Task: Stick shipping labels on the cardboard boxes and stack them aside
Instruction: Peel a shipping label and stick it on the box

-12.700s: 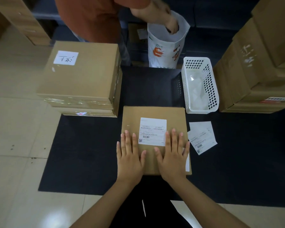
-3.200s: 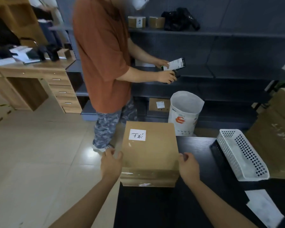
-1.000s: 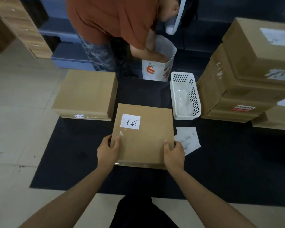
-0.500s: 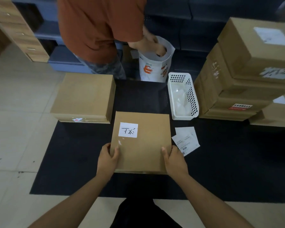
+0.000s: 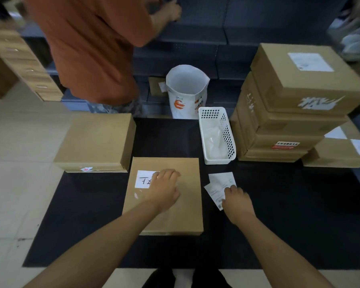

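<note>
A person in a rust-orange shirt (image 5: 92, 44) is standing beyond the black mat (image 5: 279, 204), beside a white printed paper bag (image 5: 185, 96) and a white perforated plastic basket (image 5: 229, 140).

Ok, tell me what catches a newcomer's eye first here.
First, the flat cardboard box at the middle of the black mat, with the left hand on its small handwritten sticker. Beside it, the right hand touches loose shipping labels; a tall stack of boxes stands far right.
</note>
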